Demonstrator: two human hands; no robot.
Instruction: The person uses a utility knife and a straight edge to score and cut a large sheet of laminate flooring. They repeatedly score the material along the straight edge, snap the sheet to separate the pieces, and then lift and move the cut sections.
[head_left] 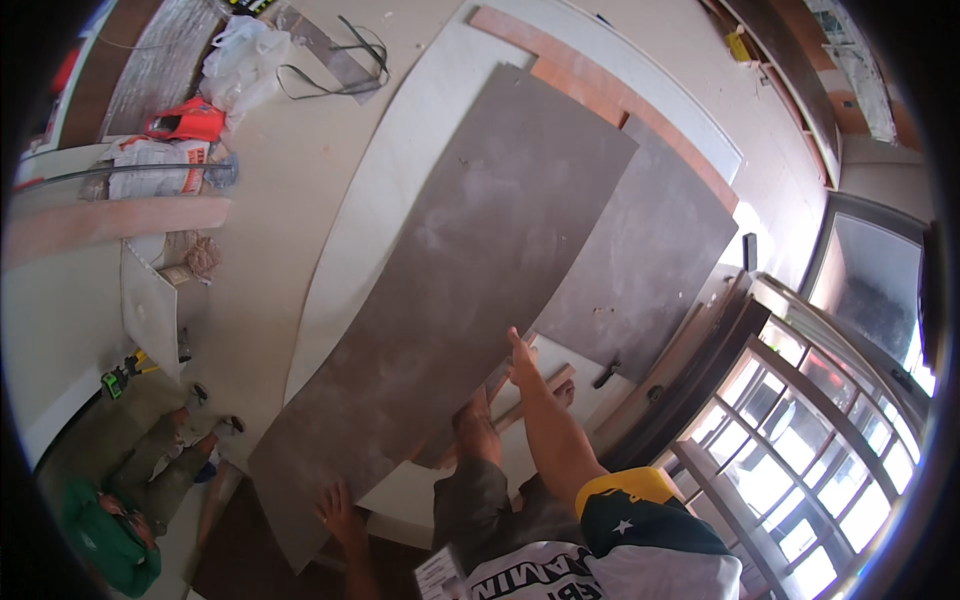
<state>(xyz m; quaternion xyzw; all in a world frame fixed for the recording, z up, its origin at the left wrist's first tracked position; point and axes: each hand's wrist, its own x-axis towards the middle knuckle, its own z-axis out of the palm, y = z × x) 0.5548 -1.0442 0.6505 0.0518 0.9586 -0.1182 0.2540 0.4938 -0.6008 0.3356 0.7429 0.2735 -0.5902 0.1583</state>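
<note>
A long grey-brown panel (470, 220) stretches diagonally in front of me, dusty on top, its near end at the lower left. My left hand (340, 512) rests on the panel near that end, its fingers spread and lying flat. Farther up, my right hand (522, 362) grips the panel's right edge, thumb toward the top face; its other fingers are largely hidden. Beyond this edge lies a second grey-brown panel (645, 240), partly covered by the first. Reddish wooden strips (535, 395) show beneath, close to my leg.
A dark-handled tool (607, 374) lies near the second panel. Plastic bags (240, 65), a red item (187, 121) and a green strap (380, 60) are at the upper left. A person in green (105, 540) sits at the lower left. A gridded window (800, 450) stands right.
</note>
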